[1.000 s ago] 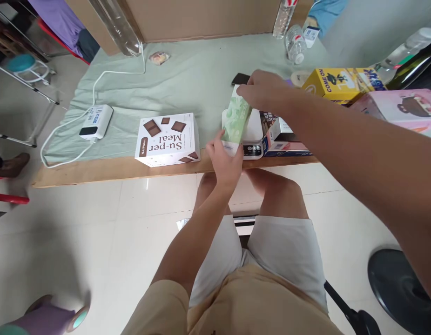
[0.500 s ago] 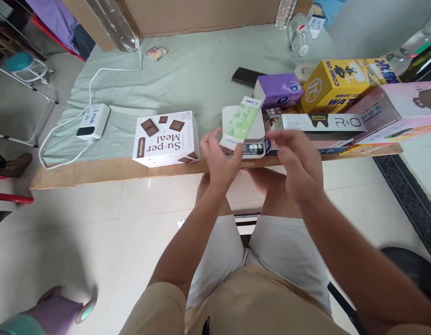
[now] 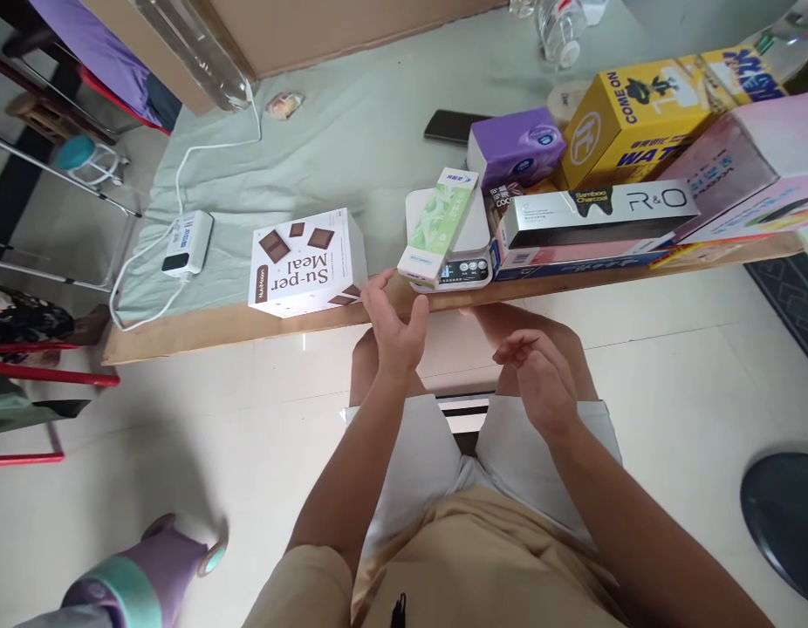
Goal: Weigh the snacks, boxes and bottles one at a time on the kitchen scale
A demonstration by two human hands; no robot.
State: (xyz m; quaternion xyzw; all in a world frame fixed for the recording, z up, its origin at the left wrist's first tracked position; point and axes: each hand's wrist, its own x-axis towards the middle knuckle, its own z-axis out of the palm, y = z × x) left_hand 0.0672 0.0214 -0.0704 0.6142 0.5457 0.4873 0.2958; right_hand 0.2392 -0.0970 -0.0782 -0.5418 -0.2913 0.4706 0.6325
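A slim green-and-white box lies slanted across a white digital scale, its near end over the scale's front edge. My left hand is open at the table edge, thumb and fingers apart. Its fingertips are close to the green box's near end; whether they touch it I cannot tell. My right hand hovers above my knee, away from the table, loosely curled and open with nothing visible in it. Left of the scale stands a white Su-per Meal box with chocolate pictures.
Right of the scale are a black-and-white R&O box, purple tissue pack, yellow carton and pink box. A dark phone lies behind. A white power adapter with its cable is at left.
My right hand has dropped back from beside the scale to above my knee. My left hand has drawn away from the green box toward me. The view has shifted slightly.
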